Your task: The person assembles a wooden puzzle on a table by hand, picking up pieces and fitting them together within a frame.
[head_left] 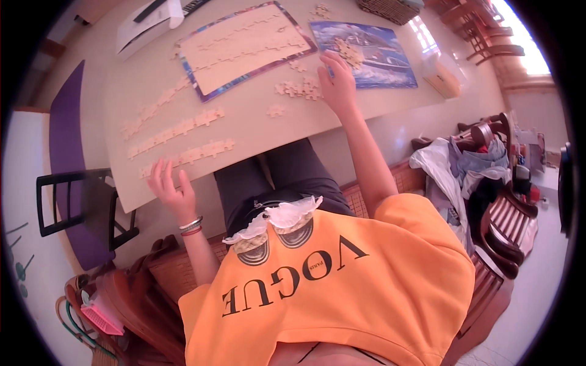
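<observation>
My left hand (174,194) is open at the near left edge of the table, fingers spread. Its fingertips are at the nearest row of joined jigsaw pieces (203,151); whether they touch it I cannot tell. A second joined row (177,132) lies just beyond. My right hand (337,88) reaches over the left side of a blue picture sheet (390,61), beside a heap of jigsaw pieces (349,53) on it. Its thumb and fingers are apart, with nothing visible between them. Left of that hand is another loose heap of puzzle pieces (300,89). A few pieces (276,111) lie nearer to me.
A puzzle frame (210,94) with a colourful border holds more pieces in rows. A white box (149,27) stands at the far left, a wicker basket (390,8) at the far right. A tissue box (442,76) is near the right edge. Wooden chairs (503,226) flank me.
</observation>
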The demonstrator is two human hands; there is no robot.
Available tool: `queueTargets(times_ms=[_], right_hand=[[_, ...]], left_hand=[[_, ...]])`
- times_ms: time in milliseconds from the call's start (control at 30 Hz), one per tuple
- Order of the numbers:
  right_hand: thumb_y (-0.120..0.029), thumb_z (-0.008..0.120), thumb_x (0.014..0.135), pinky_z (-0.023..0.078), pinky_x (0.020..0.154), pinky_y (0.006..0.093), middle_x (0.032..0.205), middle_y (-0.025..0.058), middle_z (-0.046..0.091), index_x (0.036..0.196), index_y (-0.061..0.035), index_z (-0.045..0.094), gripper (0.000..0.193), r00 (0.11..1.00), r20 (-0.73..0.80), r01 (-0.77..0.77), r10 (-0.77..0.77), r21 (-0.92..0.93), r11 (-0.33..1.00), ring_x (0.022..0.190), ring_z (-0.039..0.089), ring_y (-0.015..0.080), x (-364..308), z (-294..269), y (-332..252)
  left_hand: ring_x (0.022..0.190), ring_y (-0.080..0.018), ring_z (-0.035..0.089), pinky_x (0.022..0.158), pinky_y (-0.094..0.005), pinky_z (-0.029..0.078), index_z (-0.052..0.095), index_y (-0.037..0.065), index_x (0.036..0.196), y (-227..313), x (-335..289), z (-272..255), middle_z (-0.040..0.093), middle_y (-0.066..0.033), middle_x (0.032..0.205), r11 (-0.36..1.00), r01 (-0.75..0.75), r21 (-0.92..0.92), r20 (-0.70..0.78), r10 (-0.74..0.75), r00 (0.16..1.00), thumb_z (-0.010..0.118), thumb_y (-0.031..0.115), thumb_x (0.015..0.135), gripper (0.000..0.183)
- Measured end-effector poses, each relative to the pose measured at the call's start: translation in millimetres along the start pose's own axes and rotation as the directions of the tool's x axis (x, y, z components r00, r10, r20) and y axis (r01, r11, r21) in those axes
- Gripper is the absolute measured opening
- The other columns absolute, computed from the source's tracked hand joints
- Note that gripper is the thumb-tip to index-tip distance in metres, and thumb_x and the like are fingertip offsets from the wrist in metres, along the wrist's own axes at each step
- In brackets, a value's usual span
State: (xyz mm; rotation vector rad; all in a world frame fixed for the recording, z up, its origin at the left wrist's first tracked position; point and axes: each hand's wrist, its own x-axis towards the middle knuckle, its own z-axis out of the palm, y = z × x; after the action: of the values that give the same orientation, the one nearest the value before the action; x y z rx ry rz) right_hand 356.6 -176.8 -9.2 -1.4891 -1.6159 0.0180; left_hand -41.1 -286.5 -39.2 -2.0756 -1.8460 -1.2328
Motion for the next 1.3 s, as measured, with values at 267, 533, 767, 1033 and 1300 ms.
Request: queueTargets(times_ms=[267, 533, 767, 1033, 1300], right_hand=[[-0.005, 0.063, 0.077, 0.047, 0.086, 0.0400, 0.109, 0.0126, 0.064, 0.101, -0.0020, 0.065, 0.024, 0.993, 0.063, -0.093, 0.095, -0.038, 0.995, 0.099, 0.058, 0.0332, -57.1, -42.7, 0.8], [-0.008, 0.067, 0.074, 0.042, 0.091, 0.0414, 0.115, 0.0048, 0.062, 0.112, -0.0080, 0.062, 0.038, 0.967, 0.190, 0.192, -0.169, -0.113, 0.975, 0.110, 0.053, 0.0273, -37.6, -11.3, -26.9], [-0.007, 0.067, 0.075, 0.043, 0.087, 0.0408, 0.100, 0.0063, 0.065, 0.102, -0.0069, 0.065, 0.028, 0.984, 0.133, 0.127, -0.118, -0.061, 0.990, 0.105, 0.056, 0.0270, -39.1, 4.9, -23.7], [-0.003, 0.066, 0.074, 0.043, 0.079, 0.0382, 0.085, 0.0058, 0.065, 0.091, -0.0074, 0.066, 0.018, 0.988, -0.022, 0.156, -0.155, 0.059, 0.986, 0.088, 0.060, 0.0256, -44.5, 3.1, -24.0], [-0.005, 0.067, 0.074, 0.045, 0.076, 0.0349, 0.087, 0.0046, 0.065, 0.087, -0.0067, 0.065, 0.013, 0.940, 0.189, 0.273, -0.285, 0.089, 0.958, 0.085, 0.060, 0.0240, -71.4, 3.0, -56.9]], left_hand=[[0.120, -0.0260, 0.050, 0.105, -0.0539, 0.025, 0.065, 0.011, 0.115, 14.5, 4.1, 20.1, 0.058, -0.0062, 0.124, 0.987, -0.029, 0.160, 0.189, -0.001, 0.982, 0.058, 0.016, 0.087, 0.029], [0.117, -0.0277, 0.052, 0.104, -0.0519, 0.029, 0.065, 0.008, 0.113, 35.7, 21.3, 31.3, 0.058, -0.0088, 0.120, 0.984, -0.072, 0.163, 0.164, 0.045, 0.985, 0.058, 0.016, 0.087, 0.028], [0.124, -0.0292, 0.044, 0.104, -0.0472, 0.033, 0.058, 0.006, 0.122, 144.6, 48.4, 74.6, 0.050, -0.0128, 0.131, 0.885, -0.344, -0.313, 0.402, 0.452, 0.796, 0.063, 0.017, 0.083, 0.041], [0.114, -0.0278, 0.047, 0.097, -0.0441, 0.036, 0.056, 0.006, 0.123, 142.0, 33.8, 73.4, 0.052, -0.0113, 0.116, 0.929, -0.296, -0.224, 0.506, 0.370, 0.779, 0.065, 0.021, 0.081, 0.045], [0.107, -0.0296, 0.052, 0.094, -0.0432, 0.039, 0.058, 0.005, 0.118, 128.0, 27.4, 70.4, 0.056, -0.0098, 0.112, 0.934, -0.193, -0.301, 0.341, 0.295, 0.893, 0.065, 0.018, 0.081, 0.040]])
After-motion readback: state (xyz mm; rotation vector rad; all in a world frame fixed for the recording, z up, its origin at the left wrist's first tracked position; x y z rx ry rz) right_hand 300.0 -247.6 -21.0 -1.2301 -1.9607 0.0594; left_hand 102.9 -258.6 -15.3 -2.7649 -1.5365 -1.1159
